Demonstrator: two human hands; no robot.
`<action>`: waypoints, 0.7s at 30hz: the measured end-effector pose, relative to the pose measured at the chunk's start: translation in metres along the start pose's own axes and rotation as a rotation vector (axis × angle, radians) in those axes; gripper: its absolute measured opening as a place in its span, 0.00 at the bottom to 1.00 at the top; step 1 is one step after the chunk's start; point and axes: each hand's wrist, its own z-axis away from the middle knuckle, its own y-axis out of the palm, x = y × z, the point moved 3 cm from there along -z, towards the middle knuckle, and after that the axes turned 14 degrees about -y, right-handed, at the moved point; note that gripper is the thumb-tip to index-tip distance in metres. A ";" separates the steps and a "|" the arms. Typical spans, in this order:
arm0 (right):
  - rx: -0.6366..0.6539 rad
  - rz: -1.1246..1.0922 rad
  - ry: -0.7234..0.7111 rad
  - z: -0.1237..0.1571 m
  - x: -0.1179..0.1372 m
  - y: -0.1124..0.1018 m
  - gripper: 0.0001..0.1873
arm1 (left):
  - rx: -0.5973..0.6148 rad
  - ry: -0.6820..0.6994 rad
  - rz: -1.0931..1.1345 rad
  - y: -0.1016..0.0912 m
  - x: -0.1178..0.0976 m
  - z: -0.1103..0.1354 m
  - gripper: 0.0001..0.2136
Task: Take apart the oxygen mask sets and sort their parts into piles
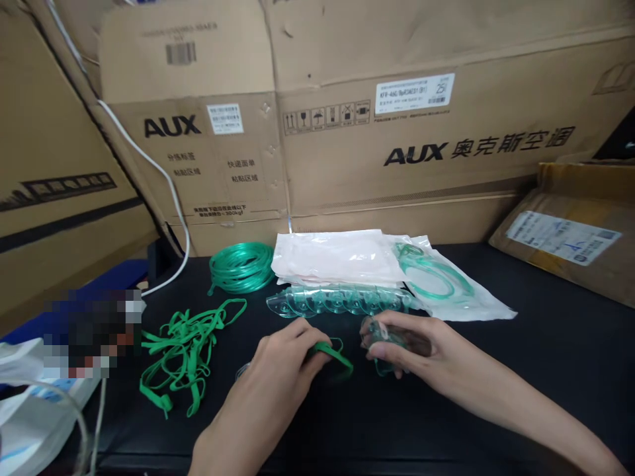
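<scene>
Near the middle of the black table, my left hand (282, 370) is closed on a green elastic strap (341, 359), with a short loop sticking out past the fingertips. To its right, my right hand (426, 344) wraps round a clear greenish plastic mask (385, 336), which looks like an oxygen mask; the fingers partly cover it. A gap separates the strap from the mask. Just behind both hands lies a row of nested clear masks (342, 303). A loose tangle of green straps (186, 347) rests to the left. Part of a small clear item (242, 371) shows beside my left wrist.
Behind the masks are a coil of green tubing (242, 266), stacked white packets (337, 256) and a clear-fronted bag with tubing (449, 281). Cardboard boxes (337, 172) wall the back. A taped carton (570, 225) stands right; a white power strip (40, 423) and cables lie left.
</scene>
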 end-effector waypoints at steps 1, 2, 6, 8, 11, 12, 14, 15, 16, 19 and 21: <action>-0.005 0.001 -0.003 0.001 0.001 -0.002 0.16 | -0.055 0.015 0.005 -0.011 0.004 0.002 0.09; -0.007 0.002 -0.008 0.002 0.002 -0.004 0.17 | -0.114 0.026 -0.002 -0.024 0.009 0.005 0.09; 0.011 0.013 -0.037 0.005 0.009 -0.006 0.17 | -0.378 -0.133 -0.106 -0.079 0.045 0.023 0.13; 0.017 0.033 -0.053 0.007 0.011 -0.006 0.16 | -0.440 -0.259 -0.191 -0.097 0.071 0.032 0.15; -0.002 0.061 -0.067 0.008 0.015 -0.005 0.15 | -0.442 -0.426 -0.268 -0.108 0.111 0.040 0.18; -0.014 0.066 -0.068 0.009 0.016 -0.005 0.15 | -0.420 -0.450 -0.282 -0.109 0.120 0.041 0.20; -0.043 0.072 -0.067 0.010 0.018 -0.004 0.16 | -0.390 -0.462 -0.294 -0.107 0.127 0.041 0.27; -0.057 0.081 -0.064 0.011 0.019 -0.003 0.16 | -0.402 -0.449 -0.289 -0.106 0.123 0.040 0.29; -0.073 0.096 -0.059 0.011 0.019 -0.002 0.17 | -0.422 -0.427 -0.272 -0.104 0.113 0.039 0.30; -0.154 0.179 -0.060 0.009 0.019 0.000 0.20 | -0.445 -0.311 -0.109 -0.089 0.062 0.032 0.23; -0.219 0.255 -0.078 0.007 0.020 0.002 0.23 | -0.275 -0.226 0.108 -0.067 0.023 0.026 0.18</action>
